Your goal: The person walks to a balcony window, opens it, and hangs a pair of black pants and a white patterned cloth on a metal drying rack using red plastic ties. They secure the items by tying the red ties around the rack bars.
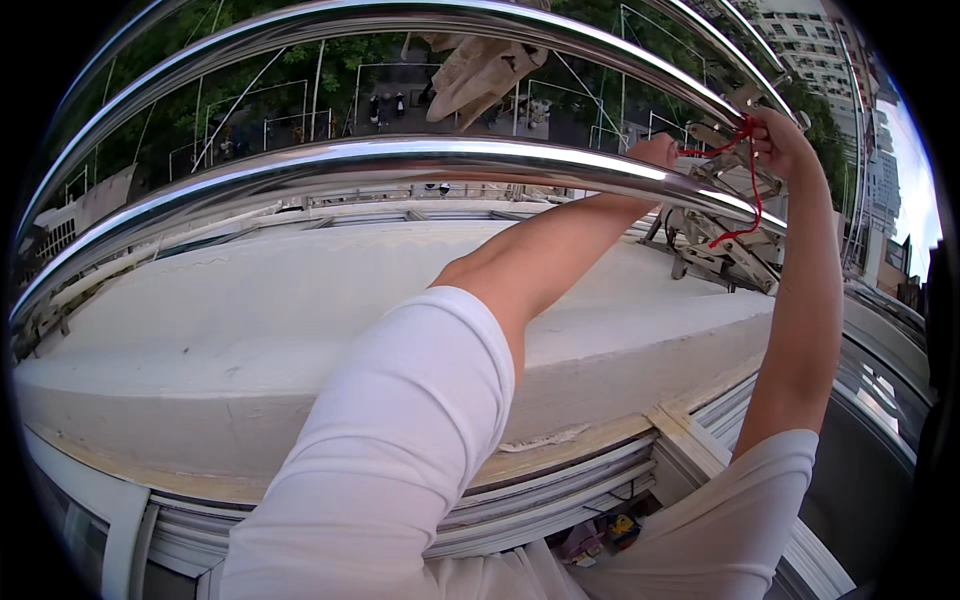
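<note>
Both my arms reach out over a white ledge towards several shiny metal rails at the upper right. A red cord [756,184] is looped around the end part of a metal rail [600,49], and one end hangs down across the lower rail [450,154]. My right hand [780,141] is closed on the cord right beside the loop. Between the two rails, my left hand [658,152] has its fingers closed on the other stretch of the cord, which runs level from it to the loop. Part of my left wrist is hidden behind the lower rail.
A folding metal scissor bracket [739,251] stands below my hands. The white ledge [225,300] spans the middle, with a sliding window frame [540,487] nearer me. A beige cloth-like thing [484,75] hangs beyond the rails. Trees and a street lie far below.
</note>
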`<action>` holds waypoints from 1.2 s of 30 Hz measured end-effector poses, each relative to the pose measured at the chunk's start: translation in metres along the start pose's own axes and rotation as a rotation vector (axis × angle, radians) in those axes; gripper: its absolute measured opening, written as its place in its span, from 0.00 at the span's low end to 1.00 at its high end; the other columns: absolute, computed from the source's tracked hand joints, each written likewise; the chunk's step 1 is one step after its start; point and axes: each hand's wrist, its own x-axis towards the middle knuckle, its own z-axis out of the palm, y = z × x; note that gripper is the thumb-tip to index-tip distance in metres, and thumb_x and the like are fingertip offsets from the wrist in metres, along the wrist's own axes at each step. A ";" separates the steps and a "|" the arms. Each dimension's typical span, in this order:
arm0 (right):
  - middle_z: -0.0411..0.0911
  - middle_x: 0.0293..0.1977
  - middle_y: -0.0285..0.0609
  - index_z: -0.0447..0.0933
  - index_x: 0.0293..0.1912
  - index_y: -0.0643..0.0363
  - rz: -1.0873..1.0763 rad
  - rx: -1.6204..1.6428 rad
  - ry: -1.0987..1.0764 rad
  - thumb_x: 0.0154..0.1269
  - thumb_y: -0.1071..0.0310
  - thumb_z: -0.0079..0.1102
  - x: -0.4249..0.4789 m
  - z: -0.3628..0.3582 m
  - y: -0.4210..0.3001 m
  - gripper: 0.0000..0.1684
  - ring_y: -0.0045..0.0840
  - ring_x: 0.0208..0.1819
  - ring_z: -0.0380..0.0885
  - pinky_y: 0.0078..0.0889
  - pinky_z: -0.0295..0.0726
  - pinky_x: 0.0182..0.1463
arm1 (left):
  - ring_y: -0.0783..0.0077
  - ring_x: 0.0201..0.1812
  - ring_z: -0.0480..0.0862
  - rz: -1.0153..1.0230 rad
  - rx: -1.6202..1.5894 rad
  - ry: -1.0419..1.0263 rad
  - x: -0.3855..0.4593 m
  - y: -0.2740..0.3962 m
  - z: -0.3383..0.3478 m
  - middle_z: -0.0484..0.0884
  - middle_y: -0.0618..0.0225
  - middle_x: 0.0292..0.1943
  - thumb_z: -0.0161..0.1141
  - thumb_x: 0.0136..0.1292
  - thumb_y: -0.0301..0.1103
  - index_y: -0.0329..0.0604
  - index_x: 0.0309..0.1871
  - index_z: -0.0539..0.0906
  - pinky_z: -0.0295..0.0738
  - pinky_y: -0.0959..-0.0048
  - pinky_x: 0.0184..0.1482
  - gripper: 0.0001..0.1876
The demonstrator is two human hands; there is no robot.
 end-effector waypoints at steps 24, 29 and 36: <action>0.73 0.21 0.29 0.74 0.28 0.54 -0.184 0.243 0.031 0.61 0.56 0.54 -0.020 -0.022 0.002 0.13 0.14 0.21 0.63 0.19 0.63 0.29 | 0.54 0.27 0.77 0.081 -0.027 -0.023 0.002 0.001 0.015 0.77 0.55 0.23 0.45 0.64 0.40 0.42 0.30 0.76 0.69 0.64 0.30 0.14; 0.69 0.15 0.27 0.69 0.17 0.51 -0.187 0.392 0.195 0.58 0.53 0.57 -0.029 -0.017 -0.011 0.20 0.13 0.19 0.62 0.19 0.61 0.25 | 0.53 0.27 0.76 0.034 0.015 -0.049 0.004 -0.004 0.012 0.77 0.55 0.23 0.45 0.64 0.40 0.42 0.30 0.76 0.69 0.65 0.30 0.14; 0.76 0.22 0.36 0.68 0.19 0.54 -0.536 0.761 0.097 0.62 0.62 0.52 0.001 -0.142 -0.035 0.17 0.22 0.24 0.71 0.25 0.69 0.32 | 0.53 0.28 0.76 0.072 -0.015 -0.085 0.001 0.002 0.020 0.77 0.55 0.24 0.44 0.65 0.40 0.41 0.31 0.76 0.69 0.64 0.31 0.14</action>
